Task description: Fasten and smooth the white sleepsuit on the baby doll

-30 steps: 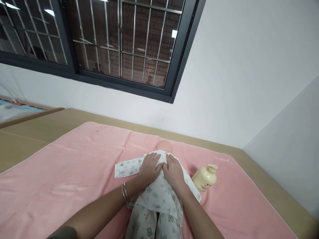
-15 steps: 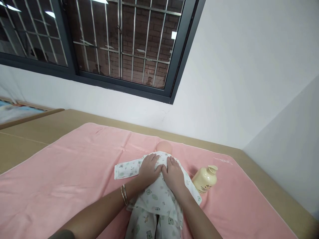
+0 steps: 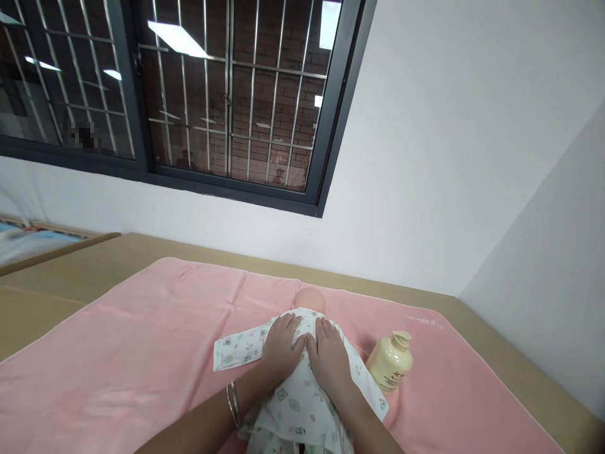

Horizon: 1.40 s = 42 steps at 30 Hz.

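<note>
A baby doll (image 3: 310, 299) lies on a pink mat, dressed in a white printed top (image 3: 295, 403) and matching trousers. My left hand (image 3: 282, 345) rests flat on the left side of the doll's upper body, fingers stretched toward its head. On the right side lies my right hand (image 3: 329, 353), likewise flat, its thumb close to the left thumb. One sleeve (image 3: 240, 348) reaches out to the left; the other slants down to the right. Beside that right sleeve is a pale yellow pump bottle (image 3: 391, 362). My palms hide much of the doll's upper body.
The pink mat (image 3: 155, 328) covers most of a wooden tabletop (image 3: 94, 265). Behind it a white wall (image 3: 401, 157) carries a dark-framed, barred window (image 3: 231, 183). A low wooden edge (image 3: 70, 250) runs at the far left, with something blue and white beyond it.
The camera view has tilted up, so the scene sits lower and the trousers show less. Both hands keep nearly the same place on the doll.
</note>
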{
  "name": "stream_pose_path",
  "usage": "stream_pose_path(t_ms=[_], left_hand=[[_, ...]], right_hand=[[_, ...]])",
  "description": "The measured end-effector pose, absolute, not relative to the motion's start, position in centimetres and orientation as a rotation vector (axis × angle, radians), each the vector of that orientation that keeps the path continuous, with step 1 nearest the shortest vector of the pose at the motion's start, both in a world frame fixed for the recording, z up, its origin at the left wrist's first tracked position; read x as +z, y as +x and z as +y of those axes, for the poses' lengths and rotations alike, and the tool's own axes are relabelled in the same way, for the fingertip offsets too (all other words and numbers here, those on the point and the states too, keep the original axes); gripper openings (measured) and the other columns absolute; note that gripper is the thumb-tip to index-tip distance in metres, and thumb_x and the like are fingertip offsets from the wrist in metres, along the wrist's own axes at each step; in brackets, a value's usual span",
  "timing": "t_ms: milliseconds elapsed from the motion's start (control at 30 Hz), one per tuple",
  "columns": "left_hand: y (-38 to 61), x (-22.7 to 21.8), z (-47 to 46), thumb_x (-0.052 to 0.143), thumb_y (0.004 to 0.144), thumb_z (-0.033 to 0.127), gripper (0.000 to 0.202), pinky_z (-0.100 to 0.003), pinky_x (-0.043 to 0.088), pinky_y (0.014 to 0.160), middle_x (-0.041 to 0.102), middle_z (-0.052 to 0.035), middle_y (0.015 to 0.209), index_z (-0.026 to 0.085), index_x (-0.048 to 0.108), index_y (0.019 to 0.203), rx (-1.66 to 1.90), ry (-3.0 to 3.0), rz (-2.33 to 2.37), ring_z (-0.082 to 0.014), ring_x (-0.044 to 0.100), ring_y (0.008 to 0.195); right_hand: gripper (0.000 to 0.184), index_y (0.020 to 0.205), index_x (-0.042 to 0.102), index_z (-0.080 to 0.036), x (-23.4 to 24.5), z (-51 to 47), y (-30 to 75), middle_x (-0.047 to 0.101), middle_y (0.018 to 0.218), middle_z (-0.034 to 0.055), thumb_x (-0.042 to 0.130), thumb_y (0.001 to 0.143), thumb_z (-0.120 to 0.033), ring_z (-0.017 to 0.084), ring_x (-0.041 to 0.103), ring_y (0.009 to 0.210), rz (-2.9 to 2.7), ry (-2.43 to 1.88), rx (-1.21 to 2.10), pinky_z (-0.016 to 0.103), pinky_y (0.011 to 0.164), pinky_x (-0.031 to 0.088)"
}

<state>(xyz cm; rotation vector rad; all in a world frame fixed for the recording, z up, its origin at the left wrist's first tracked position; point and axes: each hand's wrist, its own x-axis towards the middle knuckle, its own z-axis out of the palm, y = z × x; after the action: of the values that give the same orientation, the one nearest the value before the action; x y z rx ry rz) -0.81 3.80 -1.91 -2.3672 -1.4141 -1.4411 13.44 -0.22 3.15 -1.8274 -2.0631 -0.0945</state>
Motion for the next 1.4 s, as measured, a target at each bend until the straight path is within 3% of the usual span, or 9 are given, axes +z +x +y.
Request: stream_pose_path(t_ms=[167, 433, 600, 800, 1233, 1400], left_hand=[[-0.9, -2.0, 3.7, 0.046, 0.09, 0.032, 0.037, -0.051, 0.047, 0.099, 0.064, -0.0116, 0.121, 0.02, 0.06, 0.122, -1.438, -2.389, -1.455, -0.028, 0.056, 0.116], [-1.2, -2.2, 3.6, 0.044, 0.092, 0.034, 0.037, -0.051, 0.045, 0.103, 0.064, -0.0102, 0.122, 0.02, 0.059, 0.123, -1.499, -2.432, -1.46, -0.0262, 0.055, 0.118], [-1.5, -2.7, 3.1, 0.03, 0.097, 0.032, 0.042, -0.05, 0.04, 0.108, 0.056, -0.0112, 0.133, 0.019, 0.05, 0.131, -1.733, -2.397, -1.475, -0.0235, 0.049, 0.126], [-1.6, -2.8, 2.5, 0.025, 0.099, 0.031, 0.045, -0.05, 0.034, 0.113, 0.046, -0.0132, 0.143, 0.018, 0.037, 0.14, -1.919, -2.36, -1.428, -0.0226, 0.04, 0.135], [-1.5, -2.4, 2.7, 0.027, 0.099, 0.036, 0.044, -0.051, 0.035, 0.112, 0.05, -0.0129, 0.139, 0.018, 0.044, 0.136, -1.874, -2.374, -1.484, -0.0235, 0.043, 0.133], [-1.6, -2.5, 2.8, 0.028, 0.098, 0.034, 0.043, -0.052, 0.037, 0.11, 0.052, -0.0133, 0.136, 0.018, 0.046, 0.134, -1.869, -2.372, -1.478, -0.0239, 0.045, 0.13]], right_hand=[[0.054, 0.142, 0.044, -0.007, 2.7, -0.4, 13.4, 0.043, 0.144, 0.0157, 0.033, 0.097, -0.036, 0.027, 0.033, 0.138, -2.041, -1.795, -0.076, 0.044, 0.115, 0.024], [0.058, 0.148, 0.033, -0.008, 3.5, -0.9, 13.3, 0.028, 0.152, 0.0147, 0.031, 0.098, -0.038, 0.028, 0.022, 0.142, -2.041, -1.737, 0.009, 0.048, 0.115, 0.024], [0.059, 0.148, 0.032, -0.006, 4.1, -1.6, 13.0, 0.017, 0.155, 0.0151, 0.036, 0.096, -0.033, 0.03, 0.008, 0.145, -1.951, -1.611, -0.185, 0.055, 0.116, 0.016], [0.051, 0.139, 0.047, -0.008, 3.7, -2.0, 12.3, 0.035, 0.149, 0.0136, 0.039, 0.091, -0.022, 0.026, 0.023, 0.142, -2.184, -1.494, -0.082, 0.049, 0.115, 0.026], [0.053, 0.141, 0.044, -0.007, 2.9, -1.5, 12.7, 0.03, 0.151, 0.0145, 0.038, 0.091, -0.025, 0.026, 0.023, 0.142, -2.042, -1.539, -0.139, 0.051, 0.115, 0.023], [0.049, 0.135, 0.051, -0.01, 2.4, -1.8, 12.5, 0.039, 0.147, 0.0122, 0.037, 0.089, -0.02, 0.024, 0.028, 0.14, -2.065, -1.441, -0.162, 0.05, 0.116, 0.023]])
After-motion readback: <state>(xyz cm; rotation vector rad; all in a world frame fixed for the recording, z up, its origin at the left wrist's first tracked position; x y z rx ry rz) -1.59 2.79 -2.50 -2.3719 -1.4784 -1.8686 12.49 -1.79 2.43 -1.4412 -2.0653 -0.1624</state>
